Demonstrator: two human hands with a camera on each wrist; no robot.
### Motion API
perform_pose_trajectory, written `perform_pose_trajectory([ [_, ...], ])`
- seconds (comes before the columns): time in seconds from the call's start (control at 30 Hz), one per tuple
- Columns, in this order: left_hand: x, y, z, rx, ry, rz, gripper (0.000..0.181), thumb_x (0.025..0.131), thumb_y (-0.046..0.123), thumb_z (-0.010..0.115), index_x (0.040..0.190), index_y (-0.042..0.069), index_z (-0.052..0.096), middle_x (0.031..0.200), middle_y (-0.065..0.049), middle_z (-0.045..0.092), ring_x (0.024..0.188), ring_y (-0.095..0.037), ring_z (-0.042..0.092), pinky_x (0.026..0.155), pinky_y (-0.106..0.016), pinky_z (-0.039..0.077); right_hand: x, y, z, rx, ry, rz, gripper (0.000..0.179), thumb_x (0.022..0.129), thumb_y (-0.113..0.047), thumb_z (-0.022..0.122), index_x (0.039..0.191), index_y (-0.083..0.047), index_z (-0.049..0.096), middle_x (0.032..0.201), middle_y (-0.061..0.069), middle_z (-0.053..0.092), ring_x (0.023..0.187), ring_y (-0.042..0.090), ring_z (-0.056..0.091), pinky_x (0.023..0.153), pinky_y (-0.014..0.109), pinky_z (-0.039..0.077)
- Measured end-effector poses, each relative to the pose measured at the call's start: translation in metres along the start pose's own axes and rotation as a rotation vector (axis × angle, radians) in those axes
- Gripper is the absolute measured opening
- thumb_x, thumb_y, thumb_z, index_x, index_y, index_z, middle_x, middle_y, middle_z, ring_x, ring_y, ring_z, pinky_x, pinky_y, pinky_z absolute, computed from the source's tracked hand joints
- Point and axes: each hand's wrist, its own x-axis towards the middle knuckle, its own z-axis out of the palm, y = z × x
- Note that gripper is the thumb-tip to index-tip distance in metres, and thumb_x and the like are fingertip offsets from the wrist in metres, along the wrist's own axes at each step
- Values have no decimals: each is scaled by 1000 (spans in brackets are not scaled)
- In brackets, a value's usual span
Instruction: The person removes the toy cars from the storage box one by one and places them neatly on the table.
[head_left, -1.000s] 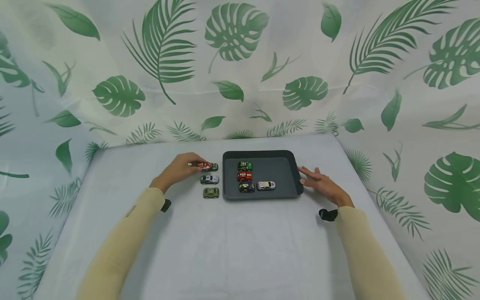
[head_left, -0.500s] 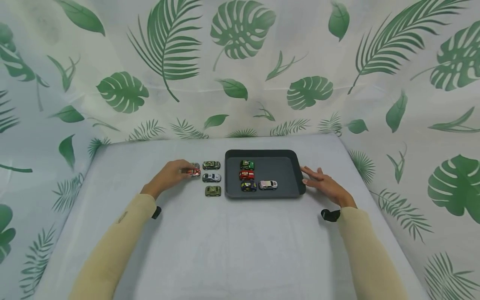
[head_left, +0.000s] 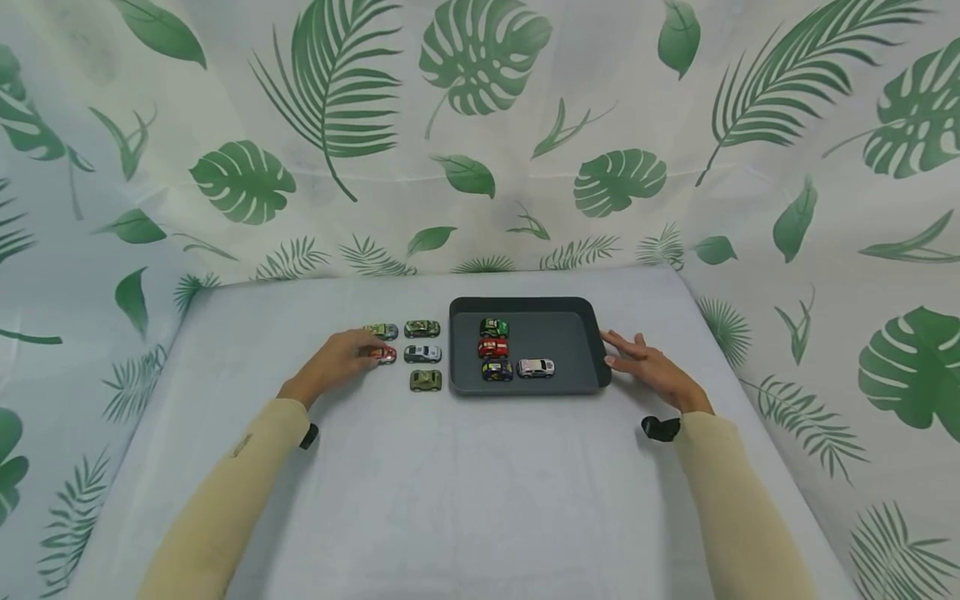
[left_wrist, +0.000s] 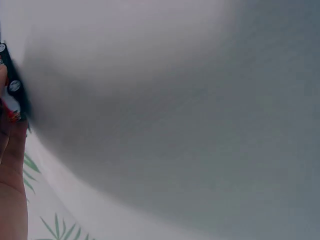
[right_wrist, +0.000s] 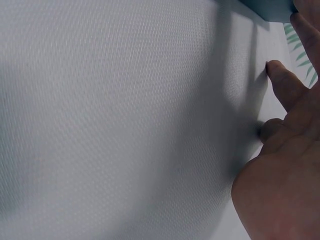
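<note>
My left hand (head_left: 335,364) pinches a red and white toy car (head_left: 386,355) low over the cloth, left of the other cars; the left wrist view shows the car's wheels (left_wrist: 14,85) between thumb and fingers. Just beyond it stands a camouflage toy car (head_left: 382,331). To its right, a column holds a dark camouflage car (head_left: 422,328), a silver-white car (head_left: 422,354) and an olive green car (head_left: 426,381). My right hand (head_left: 654,374) has its fingers extended, fingertips at the right wall of the dark grey tray (head_left: 572,350).
Inside the tray stand a green car (head_left: 494,327), a red car (head_left: 492,348), a dark blue car (head_left: 497,370) and a white-pink car (head_left: 536,367). White cloth (head_left: 480,483) covers the table, and a leaf-print curtain (head_left: 525,192) hangs behind it.
My left hand has carried the red and white car left and toward me, away from the dark camouflage car. The second camouflage car now shows beyond the hand. The right hand stays at the tray.
</note>
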Motion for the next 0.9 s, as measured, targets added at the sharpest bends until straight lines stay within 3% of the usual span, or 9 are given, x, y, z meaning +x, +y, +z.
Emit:
perform_pose_trajectory([
  [0.47,-6,2,-1,6,18,-3,41,100,10,75,139,-1,69,141,-22,66,137,-44,55,119,-59,38,3,0,1,10,-7,-3,77,107,-42,66,170,-18,31,178,7,12,159,31,-28,118,75,-16],
  [0.7,-7,9,-9,-111,176,30,51,103,29,73,147,3,64,137,-19,68,125,-39,62,107,-58,49,2,0,1,10,-9,-10,76,107,-41,65,170,-18,31,178,8,11,159,31,-28,118,75,-17],
  [0.8,-1,14,-11,-157,218,39,61,105,33,70,160,11,52,152,-17,58,136,-38,54,112,-59,45,2,0,0,7,-8,-4,76,107,-42,65,170,-18,31,178,7,11,159,31,-28,118,75,-18],
  [0.9,8,21,-11,-190,225,36,72,106,38,68,169,20,38,168,-13,40,152,-38,39,121,-61,34,2,1,0,-3,-10,-3,76,107,-42,65,171,-17,30,178,7,11,159,32,-28,118,76,-17],
])
